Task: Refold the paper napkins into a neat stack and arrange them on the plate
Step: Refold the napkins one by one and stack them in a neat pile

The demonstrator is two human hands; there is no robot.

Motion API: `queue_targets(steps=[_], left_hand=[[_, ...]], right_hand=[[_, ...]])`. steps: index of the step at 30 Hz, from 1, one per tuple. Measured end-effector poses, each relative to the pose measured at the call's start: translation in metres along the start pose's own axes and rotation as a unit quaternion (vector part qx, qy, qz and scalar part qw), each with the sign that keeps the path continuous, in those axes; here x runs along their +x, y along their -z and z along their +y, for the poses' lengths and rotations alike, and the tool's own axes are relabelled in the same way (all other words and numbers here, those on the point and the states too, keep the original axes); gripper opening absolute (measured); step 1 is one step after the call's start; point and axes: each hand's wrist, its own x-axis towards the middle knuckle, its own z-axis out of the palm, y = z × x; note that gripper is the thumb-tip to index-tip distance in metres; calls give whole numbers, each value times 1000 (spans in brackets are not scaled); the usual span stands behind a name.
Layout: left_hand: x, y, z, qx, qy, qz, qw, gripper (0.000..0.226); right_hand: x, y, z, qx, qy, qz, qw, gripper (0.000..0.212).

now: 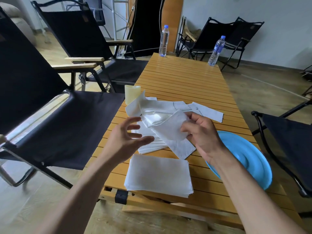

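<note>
A loose white paper napkin (162, 122) hangs crumpled in the air above the wooden slat table (185, 78). My right hand (200, 132) pinches its right corner. My left hand (128, 141) hovers just left of the napkin, fingers spread and loosely curved, holding nothing. A neat stack of folded napkins (158, 176) lies at the table's near edge. Under my hands sits a messier pile of napkins (152, 144), and several unfolded ones (207, 110) lie farther back. The blue plate (249, 159) rests at the near right, partly behind my right forearm.
A cream candle (131, 93) stands at the table's left edge behind the napkins. Two water bottles (163, 41) (217, 50) stand at the far end. Black folding chairs (64, 102) (290, 149) flank the table on both sides.
</note>
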Motion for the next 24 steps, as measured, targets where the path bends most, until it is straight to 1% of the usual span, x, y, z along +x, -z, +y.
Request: queue_targets(steps=[1, 2, 3, 4, 6, 8, 10, 11, 12, 13, 15, 17, 20, 22, 24], left_hand=[[-2, 1, 4, -21, 2, -19, 1000, 92], [-4, 2, 8, -43, 5, -40, 998, 96], [-6, 3, 11, -71, 6, -62, 996, 92], [-6, 5, 13, -99, 7, -80, 992, 80], [-8, 10, 19, -159, 20, -93, 983, 55], [-9, 14, 22, -195, 39, -87, 976, 46], [-10, 20, 23, -181, 43, -88, 979, 44], [-11, 23, 23, -170, 48, -98, 979, 45], [-11, 27, 22, -162, 60, -114, 978, 46], [-12, 30, 21, -160, 79, -134, 975, 47], [-12, 35, 18, -152, 131, -165, 966, 43], [-11, 39, 14, -119, 183, -169, 961, 35], [-10, 42, 6, -32, 235, -162, 958, 21], [-9, 39, 2, 22, 253, -148, 956, 22], [-8, 34, -1, 70, 256, -140, 954, 25]], right_hand=[[-2, 0, -4, 77, -12, -46, 996, 24], [-5, 1, -7, 134, -22, -84, 987, 23], [-6, 1, -10, 167, -30, -112, 979, 23], [-8, 2, -11, 185, -36, -128, 974, 24], [-9, 4, -11, 190, -49, -124, 973, 28], [-10, 8, -11, 155, -55, -93, 982, 30], [-11, 13, -13, 101, -60, -71, 991, 23], [-12, 16, -14, 76, -66, -70, 992, 23], [-12, 18, -13, 52, -76, -73, 993, 27], [-12, 21, -13, 31, -91, -75, 993, 32], [-13, 26, -13, -8, -132, -78, 988, 36], [-15, 31, -13, -67, -185, -100, 975, 35], [-21, 35, -11, -182, -254, -153, 938, 32], [-23, 32, -9, -231, -283, -174, 914, 33], [-23, 29, -7, -272, -296, -177, 898, 34]])
